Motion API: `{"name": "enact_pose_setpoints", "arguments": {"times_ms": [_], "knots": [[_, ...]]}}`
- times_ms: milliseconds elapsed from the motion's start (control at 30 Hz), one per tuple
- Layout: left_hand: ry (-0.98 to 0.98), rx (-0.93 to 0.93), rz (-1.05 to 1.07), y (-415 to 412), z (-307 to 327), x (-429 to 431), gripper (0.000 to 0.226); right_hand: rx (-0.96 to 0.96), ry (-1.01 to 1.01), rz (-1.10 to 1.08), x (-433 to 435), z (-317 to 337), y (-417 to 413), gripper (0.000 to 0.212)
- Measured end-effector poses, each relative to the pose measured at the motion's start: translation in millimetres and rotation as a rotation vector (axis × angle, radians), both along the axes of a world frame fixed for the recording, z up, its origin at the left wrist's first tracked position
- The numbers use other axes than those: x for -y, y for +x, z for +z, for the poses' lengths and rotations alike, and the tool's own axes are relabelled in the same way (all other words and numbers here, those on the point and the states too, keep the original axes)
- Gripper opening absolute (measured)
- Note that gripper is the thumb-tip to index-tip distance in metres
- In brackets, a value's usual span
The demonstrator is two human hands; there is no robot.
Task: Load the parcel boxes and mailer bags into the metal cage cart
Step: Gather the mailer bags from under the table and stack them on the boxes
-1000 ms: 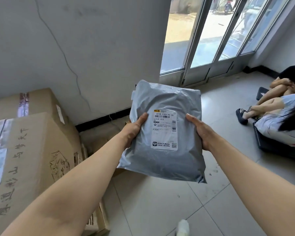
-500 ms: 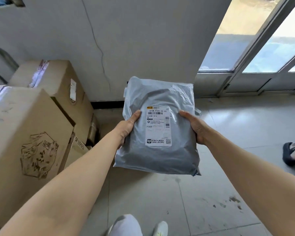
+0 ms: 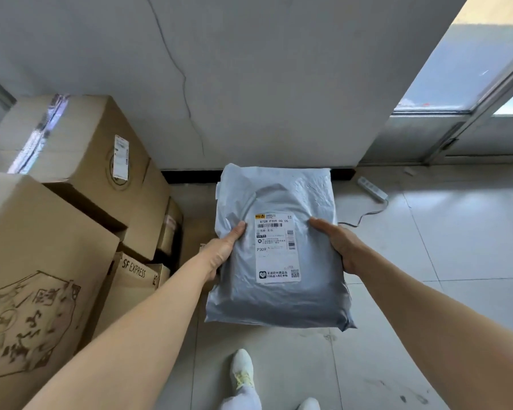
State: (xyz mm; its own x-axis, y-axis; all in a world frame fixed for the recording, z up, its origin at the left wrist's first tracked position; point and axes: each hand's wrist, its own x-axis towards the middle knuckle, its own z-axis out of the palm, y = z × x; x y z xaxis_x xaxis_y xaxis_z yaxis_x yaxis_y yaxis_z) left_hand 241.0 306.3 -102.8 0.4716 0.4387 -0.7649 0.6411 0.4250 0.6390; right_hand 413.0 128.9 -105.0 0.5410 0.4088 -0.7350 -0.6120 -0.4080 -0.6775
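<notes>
1. While both hands hold it up over the tiled floor (image 3: 456, 261), the one grey mailer bag (image 3: 279, 303) sits at the centre of the view. Its long axis runs from 12 to 6 o'clock, with the folded flap end at 12.
2. Its single white label (image 3: 277, 247) faces the camera and reads upright, with the barcode line toward 12 o'clock.
3. The left hand (image 3: 222, 250) grips the bag's 9 o'clock edge. Its thumb lies flat on the front and its fingers are hidden behind.
4. The right hand (image 3: 338, 247) grips the 3 o'clock edge the same way.
5. Cardboard boxes are stacked from 8 to 10 o'clock, and at least four can be counted. They include the nearest printed box (image 3: 36, 261), a taped box (image 3: 80, 149) behind it and an SF EXPRESS box (image 3: 131, 279).
6. One power strip (image 3: 372, 189) lies at 2 o'clock, and two white shoes (image 3: 242, 371) show at 6.
</notes>
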Motion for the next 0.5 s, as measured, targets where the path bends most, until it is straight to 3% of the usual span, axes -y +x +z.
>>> {"name": "enact_pose_setpoints", "arguments": {"times_ms": [333,400,500], "knots": [[-0.135,-0.064,0.105,71,-133,-23,0.042,-0.075,0.022,0.044,-32,-129,74,0.026],[-0.111,-0.047,0.135,84,-166,-24,0.046,-0.065,0.008,0.052,-36,-162,90,0.030],[-0.133,-0.049,0.128,97,-219,-26,0.073,-0.062,-0.014,0.046,-40,-219,105,0.043]]}}
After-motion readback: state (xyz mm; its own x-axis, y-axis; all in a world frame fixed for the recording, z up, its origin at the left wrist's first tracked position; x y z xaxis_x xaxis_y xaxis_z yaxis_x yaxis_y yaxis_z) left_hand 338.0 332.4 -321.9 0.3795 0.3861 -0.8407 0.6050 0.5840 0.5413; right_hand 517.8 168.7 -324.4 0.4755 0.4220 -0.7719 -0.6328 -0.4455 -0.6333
